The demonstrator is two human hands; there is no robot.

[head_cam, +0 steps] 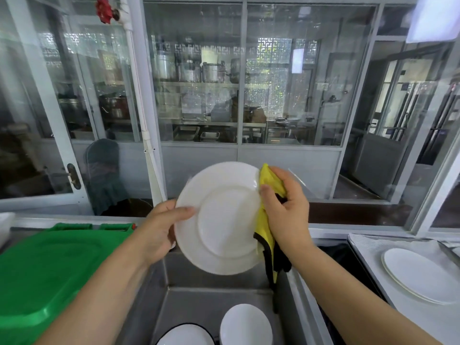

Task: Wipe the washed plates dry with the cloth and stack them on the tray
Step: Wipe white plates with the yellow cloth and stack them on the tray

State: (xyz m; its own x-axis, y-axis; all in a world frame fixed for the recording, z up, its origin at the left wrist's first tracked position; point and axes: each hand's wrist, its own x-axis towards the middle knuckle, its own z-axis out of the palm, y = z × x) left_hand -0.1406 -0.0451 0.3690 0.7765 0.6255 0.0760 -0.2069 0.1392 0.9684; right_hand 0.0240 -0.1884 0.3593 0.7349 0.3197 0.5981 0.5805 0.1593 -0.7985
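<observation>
Holding a white plate (221, 217) upright above the steel sink (214, 305), both hands at work.

Left hand (159, 230) pinches the plate's left rim, thumb on its face; right hand (283, 207) clamps the yellow cloth (267, 220) over the right rim. More plates (245, 324) sit in the sink's near end, and stacked plates (420, 275) lie on the tray (368, 247) at right.

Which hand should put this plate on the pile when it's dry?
Probably the left hand: it already grips the plate by its rim. The right hand is busy holding the yellow cloth, though the stacked plates lie on the right side.
</observation>
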